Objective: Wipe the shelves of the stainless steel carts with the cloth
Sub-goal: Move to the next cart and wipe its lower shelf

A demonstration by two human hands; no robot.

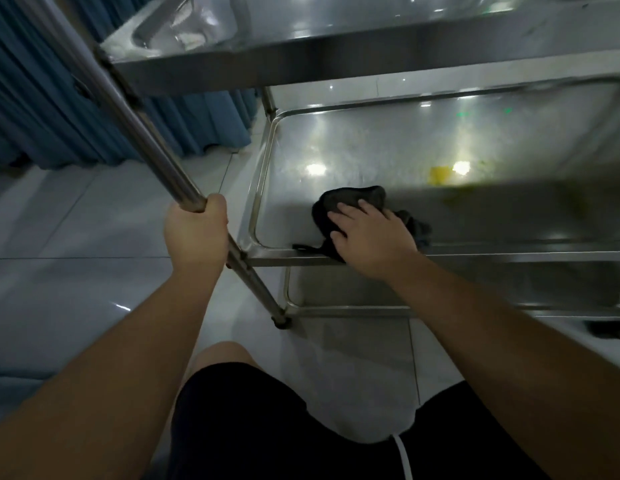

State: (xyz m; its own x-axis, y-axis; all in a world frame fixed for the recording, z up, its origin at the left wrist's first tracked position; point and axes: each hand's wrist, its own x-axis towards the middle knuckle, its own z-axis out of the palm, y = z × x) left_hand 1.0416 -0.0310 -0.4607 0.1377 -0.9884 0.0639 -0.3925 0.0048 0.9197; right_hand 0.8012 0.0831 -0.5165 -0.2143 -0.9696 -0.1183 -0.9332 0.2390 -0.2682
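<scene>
A stainless steel cart fills the upper right, with a top shelf [370,60], a middle shelf [388,147] and a lower shelf [336,289]. A dark crumpled cloth [350,199] lies at the near left of the middle shelf, one corner hanging over the front rim. My right hand [370,233] presses flat on the cloth, fingers spread and straight. My left hand [197,233] grips the cart's near-left upright post [142,133]. A yellow smear [440,174] sits on the middle shelf, to the right of the cloth.
Blue curtains [59,98] hang at the left, behind the post. Glossy white floor tiles [76,220] surround the cart. My knees in dark shorts [267,427] are at the bottom. A dark object [606,329] lies on the floor at the right edge.
</scene>
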